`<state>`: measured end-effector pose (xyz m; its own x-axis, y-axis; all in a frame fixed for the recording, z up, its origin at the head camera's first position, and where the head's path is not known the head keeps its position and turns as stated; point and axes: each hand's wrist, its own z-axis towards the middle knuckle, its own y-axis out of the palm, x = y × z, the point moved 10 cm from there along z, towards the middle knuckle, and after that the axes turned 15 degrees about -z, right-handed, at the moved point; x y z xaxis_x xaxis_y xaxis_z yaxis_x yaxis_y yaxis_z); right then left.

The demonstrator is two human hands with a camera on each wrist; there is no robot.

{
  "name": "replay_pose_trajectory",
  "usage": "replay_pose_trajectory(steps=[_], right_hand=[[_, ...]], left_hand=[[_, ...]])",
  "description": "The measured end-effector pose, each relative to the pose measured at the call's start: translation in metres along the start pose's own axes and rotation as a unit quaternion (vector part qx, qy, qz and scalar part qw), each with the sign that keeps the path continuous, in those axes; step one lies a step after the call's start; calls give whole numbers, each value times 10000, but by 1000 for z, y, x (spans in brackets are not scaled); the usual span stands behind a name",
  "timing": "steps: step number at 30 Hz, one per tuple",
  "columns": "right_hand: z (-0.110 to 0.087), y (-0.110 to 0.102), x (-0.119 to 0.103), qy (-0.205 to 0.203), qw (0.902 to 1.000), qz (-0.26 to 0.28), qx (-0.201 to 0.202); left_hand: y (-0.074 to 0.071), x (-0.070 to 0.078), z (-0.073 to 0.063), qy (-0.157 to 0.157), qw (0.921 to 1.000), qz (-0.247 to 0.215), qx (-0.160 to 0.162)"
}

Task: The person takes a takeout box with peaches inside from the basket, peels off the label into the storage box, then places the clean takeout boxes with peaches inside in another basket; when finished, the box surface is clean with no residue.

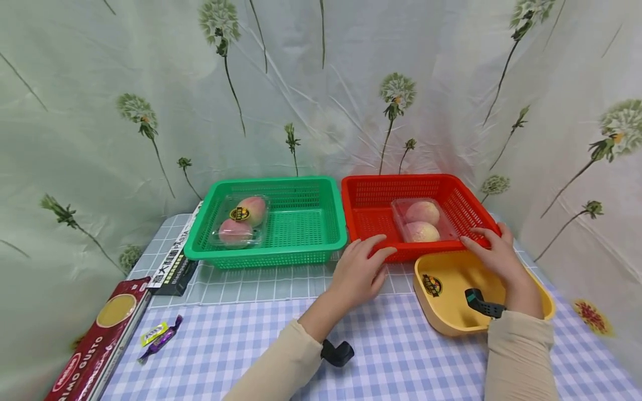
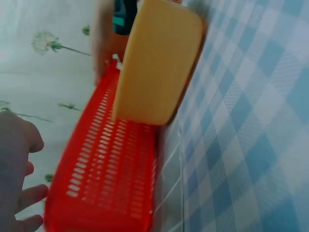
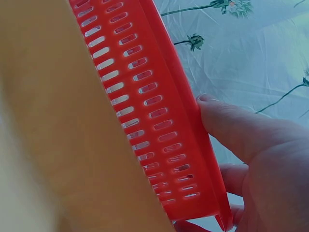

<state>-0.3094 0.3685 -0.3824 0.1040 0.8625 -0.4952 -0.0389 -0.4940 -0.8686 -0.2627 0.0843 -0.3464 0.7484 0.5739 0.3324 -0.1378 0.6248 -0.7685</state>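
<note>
A red plastic basket (image 1: 371, 220) holds a clear pack of two pink-and-cream peach-shaped items (image 1: 422, 221). My left hand (image 1: 358, 270) is at its front left corner, fingers spread and loosely bent; in the left wrist view the fingertips (image 2: 33, 223) come close to the rim, and contact is unclear. At the front right corner, my right hand (image 1: 509, 264) grips the red basket, the thumb (image 3: 227, 121) against the rim and other fingers bent around the corner. Beneath the right forearm stands a yellow bin (image 1: 441, 312) with a dark round sticker.
Left of the red basket stands a green basket (image 1: 276, 256) with a similar two-piece pack (image 1: 243, 220). Along the left edge lie a black-and-white pasta box (image 1: 175, 267), a dark red packet (image 1: 107, 334) and two small wrapped sweets (image 1: 159, 337). A floral curtain (image 1: 311, 83) hangs behind.
</note>
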Motion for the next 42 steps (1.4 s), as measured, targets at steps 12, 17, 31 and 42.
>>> replay_pose_trajectory(steps=[12,17,31,42], right_hand=[[1,2,0,74,10000,29,-25],[2,3,0,145,9999,9,-91],[0,0,0,136,9999,-6,-21],[-4,-16,-10,90,9953,-711,645]], left_hand=[[-89,-28,-43,197,9861,-598,1539],[-130,-66,-62,-283,9710,-937,2182],[-191,-167,-111,-1814,9166,-1302,3315],[-216,-196,-143,-2521,8873,-638,3810]])
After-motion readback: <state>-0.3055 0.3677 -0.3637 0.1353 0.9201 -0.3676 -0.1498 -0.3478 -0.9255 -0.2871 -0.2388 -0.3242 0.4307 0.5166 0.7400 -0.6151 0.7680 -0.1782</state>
